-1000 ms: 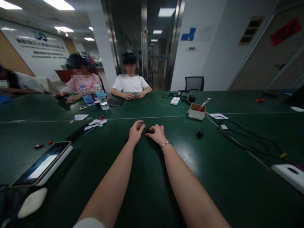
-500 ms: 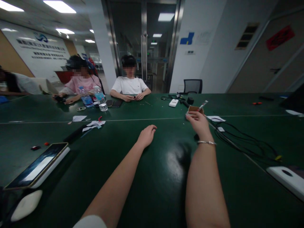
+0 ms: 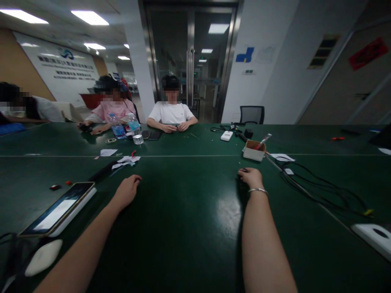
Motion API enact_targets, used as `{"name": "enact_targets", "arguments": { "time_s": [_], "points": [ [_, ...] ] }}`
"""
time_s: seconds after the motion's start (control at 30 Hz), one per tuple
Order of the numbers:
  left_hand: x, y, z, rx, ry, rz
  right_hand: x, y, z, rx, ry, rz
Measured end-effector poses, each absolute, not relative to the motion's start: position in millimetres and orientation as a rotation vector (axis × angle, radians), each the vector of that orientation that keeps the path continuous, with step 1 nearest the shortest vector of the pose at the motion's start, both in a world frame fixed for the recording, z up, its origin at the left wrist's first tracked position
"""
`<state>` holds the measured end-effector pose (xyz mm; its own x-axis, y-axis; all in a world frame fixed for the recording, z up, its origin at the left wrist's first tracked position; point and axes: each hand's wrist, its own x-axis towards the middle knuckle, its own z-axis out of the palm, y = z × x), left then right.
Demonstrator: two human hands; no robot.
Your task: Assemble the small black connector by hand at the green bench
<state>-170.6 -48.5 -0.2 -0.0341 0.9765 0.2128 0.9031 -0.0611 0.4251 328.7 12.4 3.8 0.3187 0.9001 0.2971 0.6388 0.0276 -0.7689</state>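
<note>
My left hand (image 3: 126, 191) is low over the green table (image 3: 183, 211), just short of some crumpled white paper scraps (image 3: 126, 161). Its fingers are loosely extended and it holds nothing I can see. On the right, my right hand (image 3: 252, 178), with a silver bracelet at the wrist, has its fingers pinched together close to the tabletop. Something small and dark shows at the fingertips, too small to name. Just beyond that hand stands a small open cardboard box (image 3: 254, 154), with a pale stick-like thing (image 3: 264, 140) leaning out of it.
A phone (image 3: 58, 211) lies on a white block at left, near a white computer mouse (image 3: 44, 257). Black cables (image 3: 320, 187) loop across the right side. Water bottles (image 3: 134, 128) stand farther back. Several people sit across the table, one in a white shirt (image 3: 171, 113).
My right hand has drawn back from the cardboard box toward me, its fingers now pinched. My left hand has moved left toward the paper scraps. The view has shifted slightly.
</note>
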Motion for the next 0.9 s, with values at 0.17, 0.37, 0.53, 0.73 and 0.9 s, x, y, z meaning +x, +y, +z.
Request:
{"name": "enact_targets", "arguments": {
  "time_s": [0.17,0.37,0.53,0.73,0.9],
  "points": [
    [-210,-71,15,1.908,2.207,0.828,202,21,10,-1.48,-1.495,1.035],
    [-239,-76,38,1.858,2.302,0.455,151,15,0,-1.408,-1.521,1.112],
    [-246,-76,39,1.84,2.366,0.378,158,16,-7,-1.332,-1.519,1.116],
    [-238,-78,42,1.853,2.392,0.361,156,17,-8,-1.339,-1.525,1.116],
    [-238,-77,43,1.88,2.384,0.276,158,17,-11,-1.31,-1.534,1.115]
  ]
}}
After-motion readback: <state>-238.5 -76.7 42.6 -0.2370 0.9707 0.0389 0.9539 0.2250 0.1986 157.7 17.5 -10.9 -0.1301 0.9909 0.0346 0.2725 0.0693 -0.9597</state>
